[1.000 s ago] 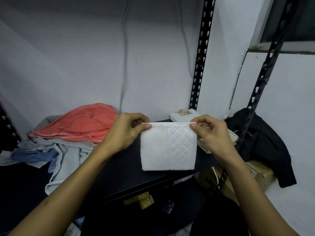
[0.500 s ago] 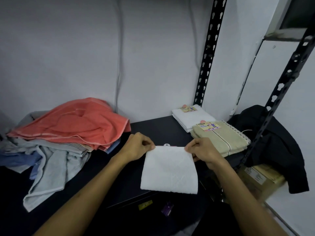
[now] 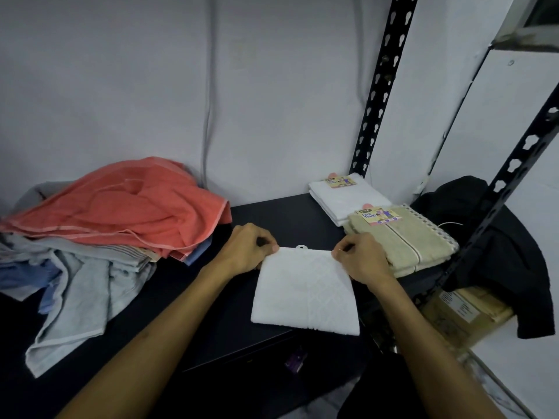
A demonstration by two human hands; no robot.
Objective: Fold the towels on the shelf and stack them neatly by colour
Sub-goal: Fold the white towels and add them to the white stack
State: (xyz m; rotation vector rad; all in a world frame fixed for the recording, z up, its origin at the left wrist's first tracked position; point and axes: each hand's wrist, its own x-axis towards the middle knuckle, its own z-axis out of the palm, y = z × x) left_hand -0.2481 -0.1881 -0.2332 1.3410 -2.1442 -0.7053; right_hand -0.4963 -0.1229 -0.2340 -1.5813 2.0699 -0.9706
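Note:
A small white towel (image 3: pixel 305 294) lies folded flat on the black shelf (image 3: pixel 272 216), its near edge reaching the shelf's front. My left hand (image 3: pixel 246 249) pinches its far left corner and my right hand (image 3: pixel 361 257) pinches its far right corner. A folded white towel (image 3: pixel 344 196) with a label sits at the back right. In front of that one lies a folded beige towel (image 3: pixel 405 237), also labelled. A loose heap on the left has a coral towel (image 3: pixel 127 207) on top, with grey towels (image 3: pixel 81 288) and blue ones (image 3: pixel 21 273) under it.
Black perforated uprights (image 3: pixel 381 86) rise at the shelf's right end. A black garment (image 3: pixel 508 246) hangs over the right side, above a cardboard box (image 3: pixel 465 309). A small purple item (image 3: pixel 295 359) lies on the lower level. The wall stands close behind.
The white towel was held up in the air by its top corners. It has come down flat onto the shelf, my hands still pinching the same corners.

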